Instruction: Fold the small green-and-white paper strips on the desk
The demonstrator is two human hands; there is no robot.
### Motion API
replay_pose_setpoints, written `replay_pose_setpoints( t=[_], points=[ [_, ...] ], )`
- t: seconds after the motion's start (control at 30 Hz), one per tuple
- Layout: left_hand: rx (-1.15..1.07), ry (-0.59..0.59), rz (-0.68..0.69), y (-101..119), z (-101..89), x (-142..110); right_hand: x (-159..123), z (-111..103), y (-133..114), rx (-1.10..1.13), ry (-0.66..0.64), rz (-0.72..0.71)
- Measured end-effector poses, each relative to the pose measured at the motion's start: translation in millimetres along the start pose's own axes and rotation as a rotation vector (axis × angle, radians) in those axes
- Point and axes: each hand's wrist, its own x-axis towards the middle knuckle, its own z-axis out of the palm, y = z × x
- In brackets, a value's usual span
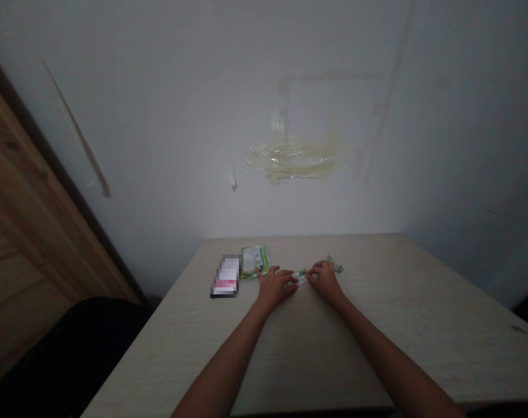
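Near the far edge of the table [377, 331], a narrow green and white strip [301, 278] lying across, between both hands; too small for reading any print on it. One end of the strip under the fingers of the left hand [275, 288], the other end reaching past the right hand [325, 281], up to a wider, crumpled tip [334, 264].

Both hands low over the table, palms turned down, fingers bent forward and meeting the strip from two sides. Fingers of the left hand [290, 278] and fingers of the right hand [316, 268] in touch with the strip, only a small gap between the two hands. Whether a real pinch or only a light touch: impossible to tell from this view, because the fingers cover the contact. No hand fully open, though.

Just left of the left hand, a green packet [255, 261] lying flat, one finger [259, 271] at its lower edge. Next to the packet, a flat dark-edged object [226, 276], pixelated and so not readable.

Behind the table, a pale wall [159, 145] with old yellowish tape [290, 159] stuck on it. At the left side, a wooden panel [20, 232] and, lower, a black chair [67, 354].
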Motion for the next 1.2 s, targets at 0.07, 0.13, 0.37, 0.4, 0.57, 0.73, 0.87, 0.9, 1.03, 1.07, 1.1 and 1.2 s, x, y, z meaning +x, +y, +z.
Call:
replay_pose_setpoints(
  t=[0.07,0.13,0.37,0.4,0.57,0.73,0.87,0.9,1.03,1.07,1.1,1.2],
  points=[
    [-0.009,-0.011,-0.006,0,-0.8,0,2,0,2,0.001,0.002,-0.004],
    [-0.025,-0.01,0.001,0,-1.0,0,3,1,3,-0.004,0.004,-0.004],
    [-0.033,0.017,0.01,-2,2.1,0,4,1,6,-0.029,0.011,0.04],
    [-0.037,0.018,0.01,-2,2.4,0,4,1,6,-0.029,0.009,0.046],
    [-0.067,0.019,0.02,-2,1.9,0,4,3,9,-0.026,0.015,0.053],
    [-0.067,0.009,0.021,-2,0.8,0,4,5,17,0.045,0.038,0.045],
    [-0.066,0.022,0.027,-3,2.5,0,4,6,21,0.096,0.031,0.037],
    [-0.059,0.028,0.025,-3,3.1,0,4,6,20,0.096,0.024,0.032],
    [-0.027,0.038,0.026,-3,3.9,0,2,6,17,0.069,0.001,0.019],
    [-0.019,0.037,0.027,-3,3.8,0,2,6,16,0.06,-0.005,0.016],
    [-0.012,0.036,0.026,-3,3.5,0,2,5,14,0.051,-0.012,0.01],
    [-0.013,0.029,0.026,-3,3.0,0,1,5,12,0.031,-0.025,-0.011]
  ],
)
